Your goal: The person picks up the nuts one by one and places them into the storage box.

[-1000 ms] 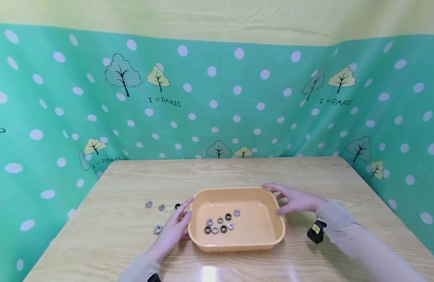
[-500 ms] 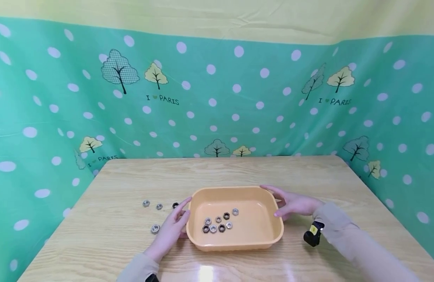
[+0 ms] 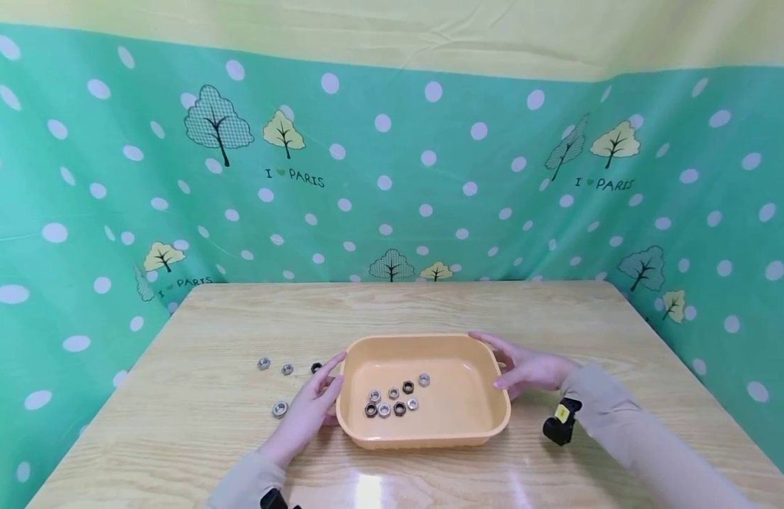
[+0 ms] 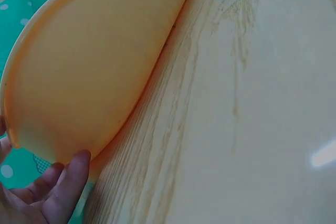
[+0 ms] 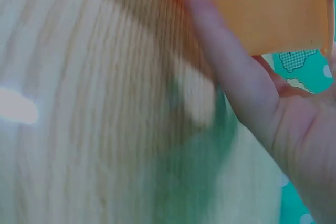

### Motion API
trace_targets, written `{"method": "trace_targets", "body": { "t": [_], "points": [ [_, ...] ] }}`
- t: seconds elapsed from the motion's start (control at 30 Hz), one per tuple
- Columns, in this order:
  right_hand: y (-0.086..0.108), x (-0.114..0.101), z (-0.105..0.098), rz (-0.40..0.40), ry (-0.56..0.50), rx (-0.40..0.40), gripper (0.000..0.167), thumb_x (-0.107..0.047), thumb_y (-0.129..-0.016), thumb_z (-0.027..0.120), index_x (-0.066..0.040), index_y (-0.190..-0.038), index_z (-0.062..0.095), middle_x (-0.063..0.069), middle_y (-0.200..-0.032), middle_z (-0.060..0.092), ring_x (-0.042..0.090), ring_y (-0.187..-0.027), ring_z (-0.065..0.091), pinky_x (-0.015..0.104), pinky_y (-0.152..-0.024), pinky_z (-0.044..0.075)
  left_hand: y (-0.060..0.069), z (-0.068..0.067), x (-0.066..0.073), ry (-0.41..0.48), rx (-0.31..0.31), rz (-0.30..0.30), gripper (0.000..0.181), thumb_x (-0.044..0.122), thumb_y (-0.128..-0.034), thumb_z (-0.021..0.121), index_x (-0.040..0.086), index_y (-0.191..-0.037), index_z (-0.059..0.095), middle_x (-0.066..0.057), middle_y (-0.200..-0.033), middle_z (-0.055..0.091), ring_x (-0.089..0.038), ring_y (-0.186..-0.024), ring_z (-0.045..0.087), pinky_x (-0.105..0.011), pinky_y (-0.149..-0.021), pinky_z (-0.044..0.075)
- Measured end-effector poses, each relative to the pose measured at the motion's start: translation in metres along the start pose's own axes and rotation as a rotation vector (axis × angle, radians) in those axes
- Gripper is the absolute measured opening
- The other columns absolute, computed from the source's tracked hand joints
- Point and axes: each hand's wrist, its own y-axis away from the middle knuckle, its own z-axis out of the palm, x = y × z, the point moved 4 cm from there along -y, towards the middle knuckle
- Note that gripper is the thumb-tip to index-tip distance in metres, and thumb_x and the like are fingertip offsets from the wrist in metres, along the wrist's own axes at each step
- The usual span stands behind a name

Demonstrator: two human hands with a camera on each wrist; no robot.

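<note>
A shallow peach-orange plastic tub (image 3: 458, 406) with rounded corners stands on the wooden table. Several silver and dark hex nuts (image 3: 394, 393) lie in its left half. My left hand (image 3: 309, 410) holds the tub's left end, and some of its fingers pass out of sight there. At the opposite end, my right hand (image 3: 534, 369) grips the tub, one finger reaching to the far corner of the rim. The left wrist view has the left thumb (image 4: 71, 190) against the tub's lower wall. In the right wrist view the right thumb (image 5: 226, 51) lies on the wall.
Left of the tub, loose nuts lie on the table: a silver nut (image 3: 264, 363), a smaller one (image 3: 287, 369), a dark nut (image 3: 316, 367) by the left fingers, and a larger silver nut (image 3: 280, 409). A green dotted curtain (image 3: 423, 177) hangs around the table (image 3: 194, 452).
</note>
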Motion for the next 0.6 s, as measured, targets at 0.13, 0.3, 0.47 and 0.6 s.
{"method": "trace_targets", "body": {
  "t": [0.13,0.3,0.47,0.6],
  "points": [
    [-0.0016,0.0048,0.0004,-0.015,-0.056,-0.028,0.098,-0.005,-0.087,0.063,-0.024,-0.152,-0.008,0.034,-0.151,0.0,0.038,-0.125,0.044,0.057,-0.09,0.05,0.0006,-0.0002,-0.0008,-0.001,-0.002,0.003,0.048,0.025,-0.0992,0.047,0.023,-0.146,0.036,-0.019,-0.112,0.051,-0.022,-0.085,0.064,-0.038,-0.067,0.06],
    [-0.0022,0.0096,0.0018,-0.04,-0.099,-0.039,0.094,-0.005,-0.09,0.06,-0.027,-0.152,-0.007,0.034,-0.151,-0.002,0.037,-0.125,0.045,0.058,-0.091,0.049,0.0017,-0.001,0.0001,-0.009,0.004,0.002,0.047,0.024,-0.0989,0.048,0.025,-0.145,0.037,-0.019,-0.113,0.051,-0.023,-0.087,0.063,-0.037,-0.068,0.06],
    [-0.0009,0.0086,0.0041,-0.057,-0.124,-0.051,0.092,-0.003,-0.09,0.056,-0.028,-0.151,-0.009,0.033,-0.152,-0.006,0.036,-0.126,0.042,0.059,-0.092,0.048,0.0003,-0.0004,0.0013,-0.016,0.006,0.003,0.047,0.021,-0.0991,0.047,0.025,-0.145,0.038,-0.019,-0.112,0.052,-0.022,-0.085,0.064,-0.037,-0.068,0.06],
    [-0.0001,0.0073,0.0053,-0.053,-0.125,-0.051,0.093,-0.002,-0.091,0.056,-0.028,-0.151,-0.01,0.032,-0.152,-0.007,0.036,-0.126,0.042,0.058,-0.093,0.048,-0.0004,0.0003,0.0012,-0.014,0.007,-0.003,0.047,0.019,-0.0995,0.046,0.025,-0.145,0.037,-0.02,-0.112,0.052,-0.022,-0.083,0.064,-0.037,-0.067,0.06]
  ]
}}
